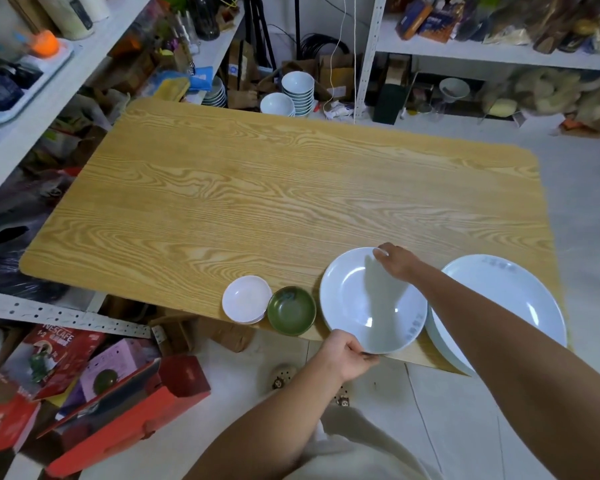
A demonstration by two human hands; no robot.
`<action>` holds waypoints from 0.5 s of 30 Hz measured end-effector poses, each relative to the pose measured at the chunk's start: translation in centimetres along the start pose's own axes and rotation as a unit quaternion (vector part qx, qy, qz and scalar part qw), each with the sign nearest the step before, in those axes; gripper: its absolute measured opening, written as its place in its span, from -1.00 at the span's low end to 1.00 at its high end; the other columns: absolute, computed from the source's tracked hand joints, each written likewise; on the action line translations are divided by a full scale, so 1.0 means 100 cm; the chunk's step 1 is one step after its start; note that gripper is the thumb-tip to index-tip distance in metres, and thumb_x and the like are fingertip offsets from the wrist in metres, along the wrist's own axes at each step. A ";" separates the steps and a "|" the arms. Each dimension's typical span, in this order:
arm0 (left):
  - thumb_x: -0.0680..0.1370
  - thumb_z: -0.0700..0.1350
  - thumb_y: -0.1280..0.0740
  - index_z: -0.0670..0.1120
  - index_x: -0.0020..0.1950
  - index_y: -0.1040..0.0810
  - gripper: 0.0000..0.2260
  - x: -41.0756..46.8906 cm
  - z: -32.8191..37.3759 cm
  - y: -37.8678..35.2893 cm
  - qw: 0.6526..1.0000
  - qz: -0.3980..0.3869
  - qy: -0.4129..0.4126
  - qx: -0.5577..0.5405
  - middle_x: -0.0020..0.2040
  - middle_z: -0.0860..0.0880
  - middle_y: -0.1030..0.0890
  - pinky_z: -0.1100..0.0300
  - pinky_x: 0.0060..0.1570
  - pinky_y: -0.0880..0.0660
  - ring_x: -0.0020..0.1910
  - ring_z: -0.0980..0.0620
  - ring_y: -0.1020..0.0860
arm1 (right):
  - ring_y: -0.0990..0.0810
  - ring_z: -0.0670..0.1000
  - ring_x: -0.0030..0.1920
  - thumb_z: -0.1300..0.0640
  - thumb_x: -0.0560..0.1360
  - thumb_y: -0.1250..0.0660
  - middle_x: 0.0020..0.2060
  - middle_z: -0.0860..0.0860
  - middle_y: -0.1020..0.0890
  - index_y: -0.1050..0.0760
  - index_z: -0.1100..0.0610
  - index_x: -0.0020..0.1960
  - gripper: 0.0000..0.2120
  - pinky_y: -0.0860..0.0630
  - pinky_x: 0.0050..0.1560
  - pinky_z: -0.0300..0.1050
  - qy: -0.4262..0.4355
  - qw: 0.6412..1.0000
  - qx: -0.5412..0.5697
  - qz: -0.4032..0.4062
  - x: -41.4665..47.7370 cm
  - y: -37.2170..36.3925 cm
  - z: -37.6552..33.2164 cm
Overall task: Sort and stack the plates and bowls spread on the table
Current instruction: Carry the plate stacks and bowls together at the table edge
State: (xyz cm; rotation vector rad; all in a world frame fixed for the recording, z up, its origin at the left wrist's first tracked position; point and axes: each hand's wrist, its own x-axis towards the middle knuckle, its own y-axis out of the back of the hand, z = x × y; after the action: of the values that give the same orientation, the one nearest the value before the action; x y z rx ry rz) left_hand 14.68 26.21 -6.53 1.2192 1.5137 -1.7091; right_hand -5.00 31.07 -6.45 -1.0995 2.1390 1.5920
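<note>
Your worktop (257, 188) is smooth wood-grain laminate with rounded corners. Everything you are sorting crowds its near edge, close around your hands. Glazed ware slides easily on a surface like that, so a nudge toward you could send a piece onto the tiled floor.

The stack of large plates (492, 306) sits just outside your right forearm. The plates are white, glossy and shallow, and their near rims seem to hang past the edge. Your forearm passes close by the stack, so a dropped elbow could shove or tip it.

The deep plate (354, 306) lies between your hands. Your left hand (347, 358) grips its near rim with curled fingers, and your right hand (397, 263) curls its fingers over the far rim. The plate is round, white and shiny, with sloping walls and faint grey print near the rim. I cannot tell whether it is lifted or resting. A rim-only hold on slick glaze may slip or twist, and a swing to your right could chip it against the stack.

The green bowl (291, 311) sits just outside your left hand, small, round and olive-glazed, almost touching the deep plate. A careless swing that way would knock it.

The small white dishes (246, 297) are farther out beyond the bowl. They are shallow, nested saucers that appear to overhang the edge, so they would be the easiest to tip off.
</note>
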 end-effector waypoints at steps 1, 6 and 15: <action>0.31 -0.49 0.17 -0.22 0.10 -0.47 -0.43 -0.001 0.000 -0.001 1.000 -0.012 -0.008 -0.008 0.27 -0.27 -0.47 -0.28 0.25 -0.33 0.31 -0.34 -0.37 | -0.40 0.18 0.33 -0.05 0.64 0.00 0.31 0.23 -0.45 -0.31 0.19 0.39 -0.55 -0.30 0.28 -0.04 0.002 1.000 0.000 -0.002 0.000 0.001 0.001; 0.17 -0.48 0.10 -0.17 0.20 -0.46 -0.31 -0.003 -0.003 0.000 0.999 -0.038 -0.035 0.000 0.34 -0.27 -0.44 -0.31 0.28 -0.30 0.32 -0.37 -0.35 | -0.40 0.19 0.34 -0.07 0.64 -0.01 0.31 0.22 -0.44 -0.29 0.18 0.41 -0.54 -0.30 0.31 -0.01 0.015 1.000 0.013 0.005 -0.001 -0.001 0.004; 0.53 -0.45 0.04 -0.34 0.47 -0.13 -0.52 0.013 -0.058 -0.009 0.981 0.036 0.072 0.179 0.46 -0.41 -0.16 -0.07 0.49 -0.13 0.47 -0.31 -0.20 | -0.50 0.19 0.20 -0.04 0.62 -0.03 0.18 0.20 -0.55 -0.48 0.21 0.19 -0.60 -0.36 0.15 -0.02 0.048 0.990 0.057 0.119 -0.014 0.026 0.043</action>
State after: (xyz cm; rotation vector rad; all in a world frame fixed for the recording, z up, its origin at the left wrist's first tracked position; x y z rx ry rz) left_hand 14.90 32.17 -7.02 1.5890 1.2536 -1.9355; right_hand -6.82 35.81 -5.33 -0.9326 2.4719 1.5160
